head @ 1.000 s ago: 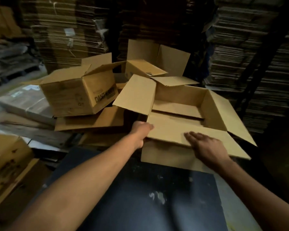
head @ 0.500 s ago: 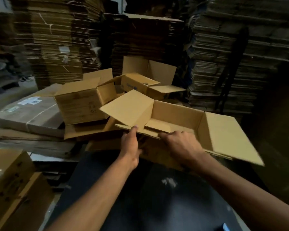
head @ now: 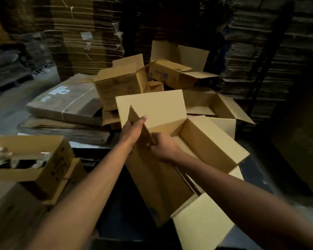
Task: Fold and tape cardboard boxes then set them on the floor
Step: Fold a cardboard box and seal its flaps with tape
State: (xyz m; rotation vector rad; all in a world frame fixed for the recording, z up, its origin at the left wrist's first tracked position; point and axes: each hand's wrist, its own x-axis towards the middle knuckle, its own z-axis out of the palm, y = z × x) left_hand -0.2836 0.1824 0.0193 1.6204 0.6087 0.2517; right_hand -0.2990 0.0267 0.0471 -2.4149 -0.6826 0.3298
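Observation:
An open cardboard box [head: 208,147] is tilted over the dark table [head: 123,213], its mouth facing up and right with flaps spread. My left hand [head: 132,131] grips the near left flap of this box, thumb on the inner face. My right hand [head: 162,147] pinches the same flap's lower edge from inside the box. A further flap [head: 152,107] stands up behind my hands. Several other open cardboard boxes [head: 121,87] lie piled beyond the table.
Tall stacks of flat cardboard [head: 83,38] fill the background. A strapped bundle of flat sheets [head: 67,103] lies at left. A box holding tape rolls [head: 29,159] sits at the near left. Another open box [head: 215,107] lies behind the held one.
The box has been pulled closer and tipped up toward me. Both hands moved from its near edge to one flap, now raised upright between them.

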